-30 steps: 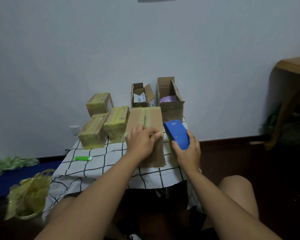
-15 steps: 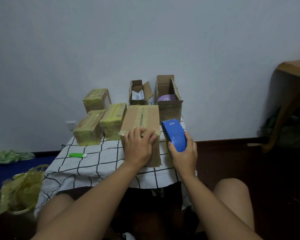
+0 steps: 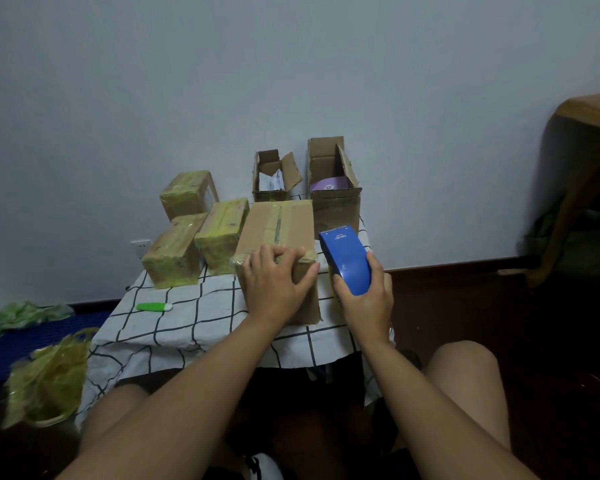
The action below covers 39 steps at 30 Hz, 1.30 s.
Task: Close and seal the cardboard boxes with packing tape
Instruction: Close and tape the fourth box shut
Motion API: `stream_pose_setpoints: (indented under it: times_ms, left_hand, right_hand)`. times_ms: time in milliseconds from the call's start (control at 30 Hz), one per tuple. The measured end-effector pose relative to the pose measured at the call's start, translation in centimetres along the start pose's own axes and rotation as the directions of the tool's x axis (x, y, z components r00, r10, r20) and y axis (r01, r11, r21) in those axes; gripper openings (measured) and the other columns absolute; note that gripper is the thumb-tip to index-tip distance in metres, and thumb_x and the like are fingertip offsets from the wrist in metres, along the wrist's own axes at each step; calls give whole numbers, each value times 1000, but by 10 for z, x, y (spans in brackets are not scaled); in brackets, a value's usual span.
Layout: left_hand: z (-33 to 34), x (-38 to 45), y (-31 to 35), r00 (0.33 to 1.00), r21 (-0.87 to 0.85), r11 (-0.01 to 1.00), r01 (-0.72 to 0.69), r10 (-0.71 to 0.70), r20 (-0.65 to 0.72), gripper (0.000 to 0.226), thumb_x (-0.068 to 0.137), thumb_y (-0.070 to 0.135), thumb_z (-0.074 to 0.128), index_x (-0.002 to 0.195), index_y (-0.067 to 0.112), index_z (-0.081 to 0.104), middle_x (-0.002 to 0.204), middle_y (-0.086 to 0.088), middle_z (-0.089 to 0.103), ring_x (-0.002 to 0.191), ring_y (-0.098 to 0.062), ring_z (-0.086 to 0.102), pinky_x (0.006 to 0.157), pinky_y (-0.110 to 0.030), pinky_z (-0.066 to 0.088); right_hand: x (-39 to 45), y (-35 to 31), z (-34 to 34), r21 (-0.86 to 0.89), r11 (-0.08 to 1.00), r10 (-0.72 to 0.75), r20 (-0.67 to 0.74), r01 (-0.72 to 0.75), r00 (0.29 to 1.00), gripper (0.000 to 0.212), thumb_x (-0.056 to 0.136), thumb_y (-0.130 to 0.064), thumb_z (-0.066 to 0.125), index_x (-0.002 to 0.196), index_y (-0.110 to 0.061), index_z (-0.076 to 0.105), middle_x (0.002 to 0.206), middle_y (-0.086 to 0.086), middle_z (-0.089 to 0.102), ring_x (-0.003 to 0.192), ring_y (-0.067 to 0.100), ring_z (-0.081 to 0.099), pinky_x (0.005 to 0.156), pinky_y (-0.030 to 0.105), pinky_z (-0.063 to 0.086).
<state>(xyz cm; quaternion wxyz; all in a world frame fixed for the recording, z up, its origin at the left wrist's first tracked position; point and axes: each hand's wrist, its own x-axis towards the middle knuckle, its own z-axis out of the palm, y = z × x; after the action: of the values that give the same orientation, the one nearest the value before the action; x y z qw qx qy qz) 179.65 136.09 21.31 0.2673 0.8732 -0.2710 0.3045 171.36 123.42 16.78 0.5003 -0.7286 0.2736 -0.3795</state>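
Dispenser (image 3: 345,261) slightly nearer box (image 3: 278,226) edge, perhaps.

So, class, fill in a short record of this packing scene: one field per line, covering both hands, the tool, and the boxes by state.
left hand: presses flat on the near top edge of the brown box
right hand: grips the blue tape dispenser, right of that box
sealed boxes: three wrapped in yellowish tape
open boxes: two at the back, flaps up
surface: checked cloth
also there: green pen-like item
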Motion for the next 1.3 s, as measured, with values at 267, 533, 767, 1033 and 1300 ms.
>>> stream_pose_setpoints:
  times_ms: [267, 533, 767, 1033, 1300]
  left_hand:
    - [0, 2, 10, 999, 27, 999, 37, -38, 5, 41, 77, 60, 51, 94, 25, 64, 95, -3, 51, 92, -26, 49, 98, -50, 36]
    - [-3, -2, 2, 985, 142, 978, -153, 139, 104, 36, 93, 55, 38, 115, 43, 63, 111, -11, 52, 101, -33, 48, 101, -51, 25]
    - [-4, -1, -1, 971, 197, 953, -230, 213, 105, 32, 94, 51, 37, 119, 46, 55, 109, -13, 53, 99, -32, 49, 96, -49, 26]
    - [-4, 1, 12, 977, 258, 951, -170, 129, 169, 33, 92, 50, 34, 99, 40, 65, 102, -10, 52, 94, -32, 51, 92, -54, 35]
    - [-23, 2, 8, 960, 198, 963, -182, 130, 249, 54, 95, 59, 25, 142, 39, 44, 113, -6, 55, 105, -26, 52, 98, -48, 33]
  right_hand:
    - [-1, -2, -2, -10, 1000, 2, 1, -2, 1000, 73, 84, -34, 76, 147, -31, 39, 119, -5, 41, 100, 14, 48, 82, 29, 45]
    - [0, 1, 1, -26, 1000, -16, -14, 15, 1000, 74, 83, -36, 76, 148, -29, 40, 121, 0, 45, 99, 15, 48, 81, 28, 45]
    - [-1, -1, -1, -19, 1000, -24, -2, 24, 1000, 75, 83, -34, 77, 148, -27, 40, 127, 3, 46, 103, 13, 48, 80, 27, 43]
    - [-2, -2, -3, -13, 1000, -19, -5, 19, 1000, 73, 84, -31, 76, 147, -27, 41, 122, -2, 43, 102, 12, 47, 80, 25, 41]
    - [-2, -4, -4, 5, 1000, -18, 8, 18, 1000, 71, 85, -32, 76, 146, -25, 41, 118, -6, 40, 102, 12, 48, 81, 27, 45]
